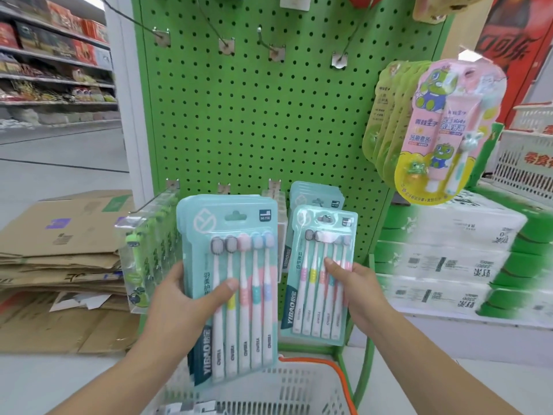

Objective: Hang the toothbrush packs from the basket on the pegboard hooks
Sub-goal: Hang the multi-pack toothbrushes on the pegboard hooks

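Observation:
My left hand grips a stack of teal toothbrush packs, thumb across the front one, above the white basket. My right hand pinches a single teal toothbrush pack by its right edge and holds it upright in front of the green pegboard. Its hang hole sits at the tip of a lower hook. Behind it, more of the same packs hang on that hook. Bare hooks line the upper row.
Green frog-themed packs hang on the lower left hook. Pink and green kids' toothpaste sets hang at the right. Flattened cardboard is stacked on the floor at left, tissue cartons and white crates at right.

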